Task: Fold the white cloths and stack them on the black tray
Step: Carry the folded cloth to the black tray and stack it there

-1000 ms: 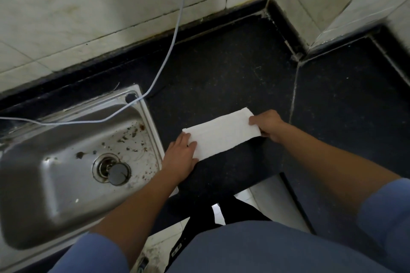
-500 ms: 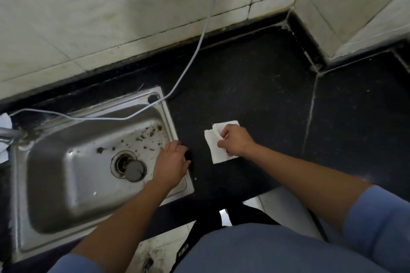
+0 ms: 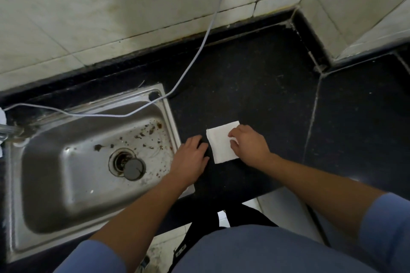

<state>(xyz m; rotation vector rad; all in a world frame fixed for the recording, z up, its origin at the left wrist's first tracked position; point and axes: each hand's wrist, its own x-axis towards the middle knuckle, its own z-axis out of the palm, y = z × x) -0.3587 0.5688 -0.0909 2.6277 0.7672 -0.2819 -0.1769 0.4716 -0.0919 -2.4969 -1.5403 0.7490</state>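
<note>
A white cloth [image 3: 219, 143], folded to a small rectangle, lies flat on the black countertop [image 3: 255, 95] just right of the sink. My right hand [image 3: 248, 145] rests on its right side, fingers pressing down on the fold. My left hand [image 3: 192, 157] lies palm down on the counter at the sink's right rim, just left of the cloth, holding nothing. No black tray is in view.
A steel sink [image 3: 88, 162] with dirt specks and a drain plug [image 3: 133, 169] fills the left. A thin white cable [image 3: 199, 51] runs from the tiled wall [image 3: 111, 6] across the sink's back rim. The counter's front edge lies just below my hands.
The long cloth strip was folded over leftward by my right hand into a small rectangle and now lies flat. My left hand let go and rests beside it.
</note>
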